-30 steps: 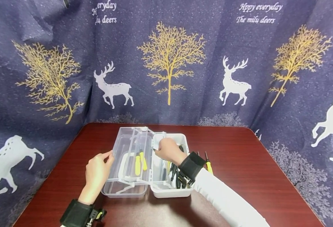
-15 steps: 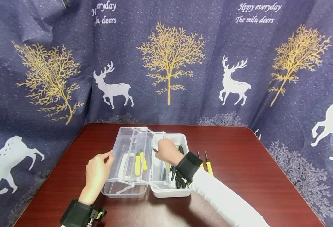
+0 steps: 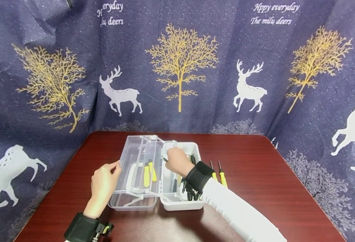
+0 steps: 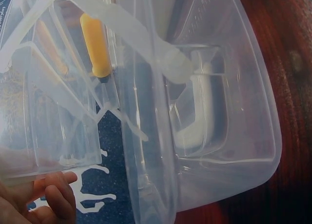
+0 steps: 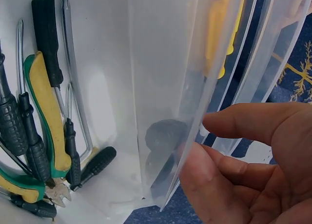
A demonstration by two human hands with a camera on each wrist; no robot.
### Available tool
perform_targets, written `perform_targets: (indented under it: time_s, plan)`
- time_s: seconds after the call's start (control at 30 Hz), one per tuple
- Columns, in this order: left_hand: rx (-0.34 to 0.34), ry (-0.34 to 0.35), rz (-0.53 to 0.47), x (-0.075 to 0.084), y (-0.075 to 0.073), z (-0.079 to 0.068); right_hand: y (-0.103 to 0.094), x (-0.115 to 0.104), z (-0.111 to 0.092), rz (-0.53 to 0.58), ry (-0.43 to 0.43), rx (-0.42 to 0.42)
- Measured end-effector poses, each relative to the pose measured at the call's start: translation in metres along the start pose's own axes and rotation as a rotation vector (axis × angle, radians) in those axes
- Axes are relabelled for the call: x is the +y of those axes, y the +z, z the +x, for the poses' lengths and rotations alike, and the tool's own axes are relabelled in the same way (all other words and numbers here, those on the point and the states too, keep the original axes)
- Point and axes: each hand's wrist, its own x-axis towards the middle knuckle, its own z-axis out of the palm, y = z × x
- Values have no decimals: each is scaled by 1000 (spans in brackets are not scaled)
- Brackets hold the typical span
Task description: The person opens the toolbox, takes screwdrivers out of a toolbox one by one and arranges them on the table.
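Observation:
A white toolbox [image 3: 181, 205] stands opened out, its clear lid [image 3: 133, 207] folded to the left and see-through trays [image 3: 135, 139] raised on hinged arms. My left hand [image 3: 104, 181] pinches the left edge of a clear tray, as the left wrist view [image 4: 44, 199] also shows. Over the box, my right hand [image 3: 178, 162] has thumb and forefinger at the rim of another clear tray [image 5: 163, 87], pinching it. A small dark tip shows at those fingertips in the head view; I cannot tell what it is. Yellow handles [image 3: 147, 176] lie in a tray.
Inside the white box lie black-handled screwdrivers [image 5: 36, 151], yellow-green pliers [image 5: 51, 112] and a bent metal rod [image 5: 73, 63]. Two yellow screwdrivers [image 3: 222, 178] rest on the red-brown table [image 3: 250, 161] to the right. A dark patterned curtain [image 3: 195, 101] hangs behind.
My right wrist and forearm have shifted slightly left, showing more of the two screwdrivers on the table. The left hand and the toolbox stay where they were.

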Motion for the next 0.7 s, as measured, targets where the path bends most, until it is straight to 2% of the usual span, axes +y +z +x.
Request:
perform_targets:
  time_s: [0.2, 0.4, 0.7]
  plan:
    - [-7, -8, 3, -1, 0, 0, 3, -2, 2, -52, -20, 15]
    - [-7, -13, 5, -1, 0, 0, 2, -5, 4, -75, 10, -14]
    - [-17, -14, -2, 1, -1, 0, 5, -15, 6, -206, 27, -36]
